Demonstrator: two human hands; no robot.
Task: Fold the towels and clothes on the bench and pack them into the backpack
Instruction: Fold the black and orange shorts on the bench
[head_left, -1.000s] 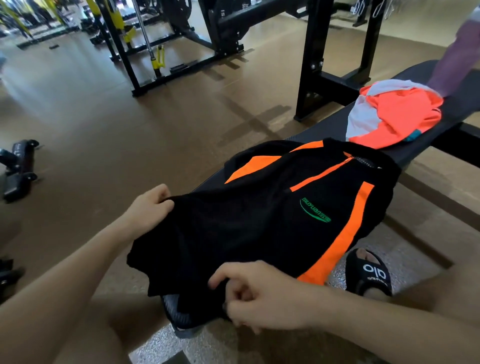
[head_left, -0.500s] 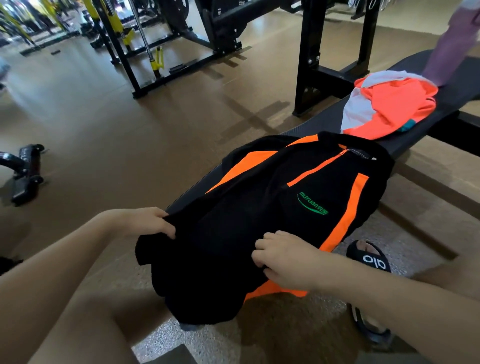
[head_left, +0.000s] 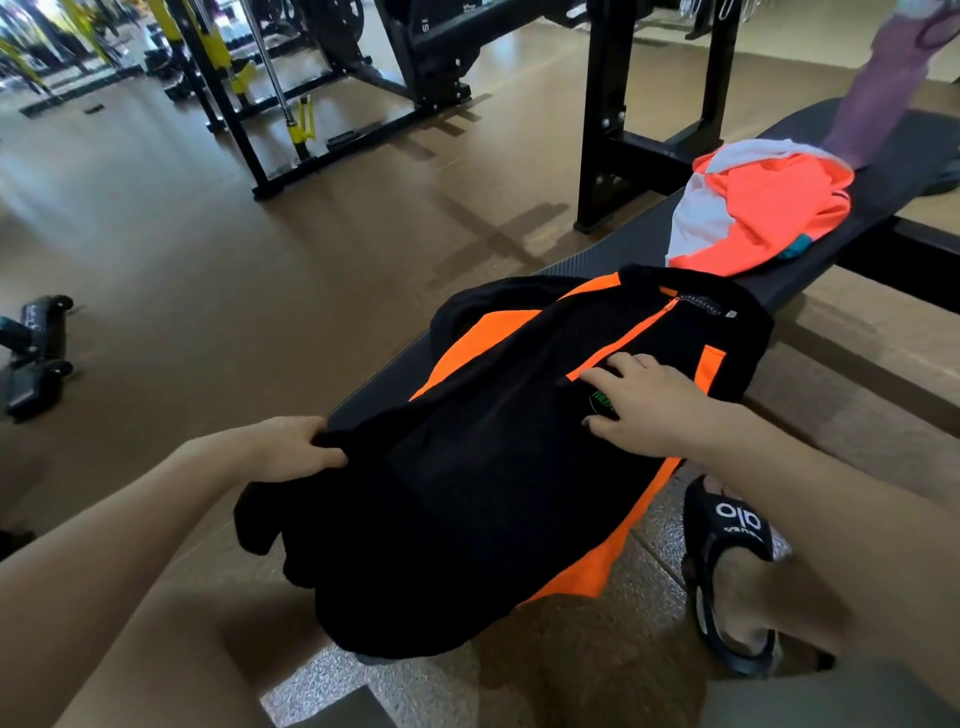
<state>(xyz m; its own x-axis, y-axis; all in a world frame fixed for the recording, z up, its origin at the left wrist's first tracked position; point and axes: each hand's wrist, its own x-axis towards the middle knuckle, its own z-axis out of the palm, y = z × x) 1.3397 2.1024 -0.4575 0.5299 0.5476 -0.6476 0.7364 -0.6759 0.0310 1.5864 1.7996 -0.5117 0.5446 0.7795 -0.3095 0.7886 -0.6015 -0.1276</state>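
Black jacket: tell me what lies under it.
The black jacket lies on the dark bench, which shows past its collar. The near bench end is covered. The right hand rests on it; the left hand grips its edge.

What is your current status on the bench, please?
Left hand grips black jacket edge. Right hand flat on its chest, fingers straight. Orange garment waits farther along bench. Backpack not in view.

black-orange jacket (head_left: 467, 467) spread on bench (head_left: 613, 260)
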